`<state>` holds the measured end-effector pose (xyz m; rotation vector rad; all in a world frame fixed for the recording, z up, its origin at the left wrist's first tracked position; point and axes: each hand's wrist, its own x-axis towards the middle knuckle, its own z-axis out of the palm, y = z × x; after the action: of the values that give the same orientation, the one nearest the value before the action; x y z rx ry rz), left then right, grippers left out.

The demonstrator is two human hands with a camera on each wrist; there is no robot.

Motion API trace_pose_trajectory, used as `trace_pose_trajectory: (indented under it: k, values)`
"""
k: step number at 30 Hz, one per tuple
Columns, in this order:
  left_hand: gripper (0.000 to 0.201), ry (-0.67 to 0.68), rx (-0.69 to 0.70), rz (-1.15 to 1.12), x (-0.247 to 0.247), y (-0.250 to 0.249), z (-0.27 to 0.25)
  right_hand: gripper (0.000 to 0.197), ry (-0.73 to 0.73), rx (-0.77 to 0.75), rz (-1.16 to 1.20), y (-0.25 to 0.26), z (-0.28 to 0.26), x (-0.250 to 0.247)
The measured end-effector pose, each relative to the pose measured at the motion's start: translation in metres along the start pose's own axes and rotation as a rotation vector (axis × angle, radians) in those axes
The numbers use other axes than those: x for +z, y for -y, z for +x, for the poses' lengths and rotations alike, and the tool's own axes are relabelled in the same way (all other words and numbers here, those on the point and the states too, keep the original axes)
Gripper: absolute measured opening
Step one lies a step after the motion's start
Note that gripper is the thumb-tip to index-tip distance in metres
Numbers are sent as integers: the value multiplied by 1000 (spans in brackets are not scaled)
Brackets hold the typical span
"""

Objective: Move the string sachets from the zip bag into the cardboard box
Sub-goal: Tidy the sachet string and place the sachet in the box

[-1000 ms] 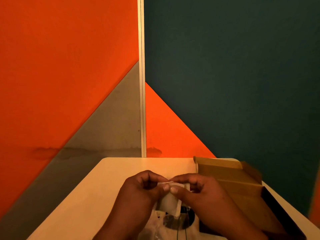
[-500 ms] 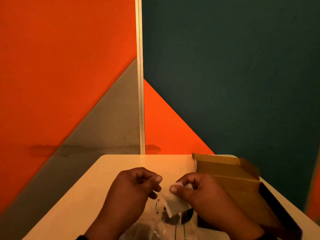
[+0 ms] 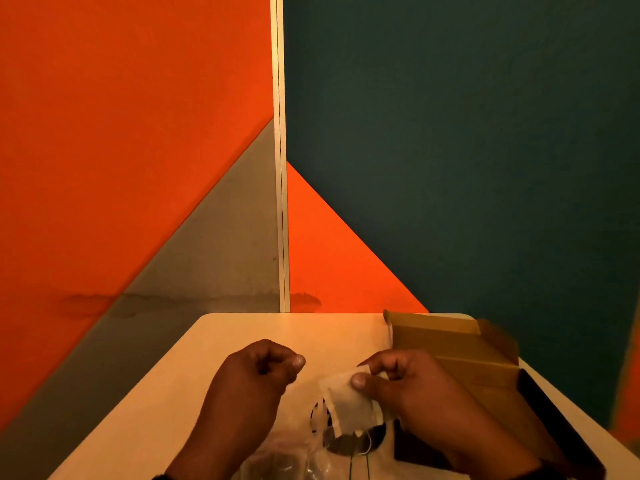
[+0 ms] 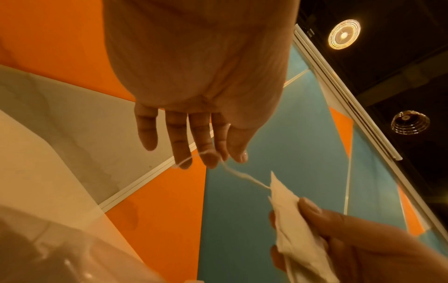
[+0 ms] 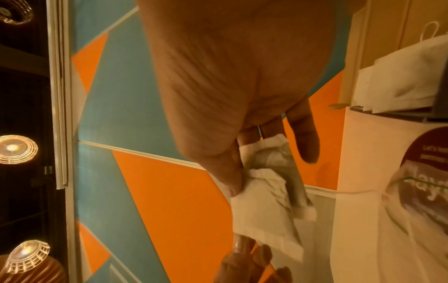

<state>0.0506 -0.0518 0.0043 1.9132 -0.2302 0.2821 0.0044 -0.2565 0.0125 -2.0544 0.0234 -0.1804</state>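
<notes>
My right hand [image 3: 367, 374] pinches a small white paper sachet [image 3: 349, 403] between thumb and fingers, above the table's middle; the sachet [image 5: 264, 203] shows crumpled in the right wrist view. A thin white string [image 4: 242, 176] runs from the sachet [image 4: 290, 220] to my left hand [image 4: 225, 155], which pinches the string's end between thumb and forefinger. The left hand [image 3: 291, 363] is held a short way left of the sachet. The clear zip bag [image 3: 294, 459] lies on the table at the near edge, below both hands. The open cardboard box [image 3: 460, 344] stands to the right, behind my right hand.
The pale table [image 3: 242, 334] sits in a corner of orange, grey and teal wall panels. A dark flap [image 3: 554, 420] of the box lies along the right side. Printed white packaging [image 5: 400, 191] and white sachets in the box [image 5: 400, 80] show in the right wrist view.
My hands were together on the sachet a second ago. They have since moved apart, the left hand drawing the string out to the left while the right keeps the sachet.
</notes>
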Motion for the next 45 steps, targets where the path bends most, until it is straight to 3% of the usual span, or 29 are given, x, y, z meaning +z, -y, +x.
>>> trace_pose_trajectory:
  k: [4, 9, 12, 16, 20, 24, 28, 34, 41, 43, 45]
  values:
    - [15, -54, 49, -29, 2, -6, -5, 13, -90, -11, 108, -2, 3, 2]
    - [11, 115, 16, -89, 10, -14, -14, 12, -91, -32, 212, 1, 2, 7]
    - [13, 127, 7, -135, 12, -16, -15, 12, -68, -52, 201, 2, 0, 9]
    - [13, 104, 38, -143, 3, -24, -14, 10, -178, -74, 135, 0, 1, 3]
    - [16, 166, 163, 116, -1, -25, -16, 18, -82, -179, -11, 3, -4, -1]
    - [15, 226, 285, 358, 2, -28, -22, 18, 53, -160, -203, 10, -9, 2]
    - [16, 266, 322, 412, 1, -31, -23, 11, 62, -137, -266, 10, -7, 0]
    - [17, 219, 280, 451, -8, -33, -18, 6, 61, -149, -341, 9, -10, -7]
    - [19, 151, 266, 505, -29, -33, -11, 9, -156, -112, -432, 0, -4, -17]
    - [19, 203, 315, 565, -24, -35, -15, 14, -106, -147, -372, 2, -7, -13]
    - [19, 269, 367, 611, -15, -37, -20, 22, 34, -155, -324, 6, -9, -4]
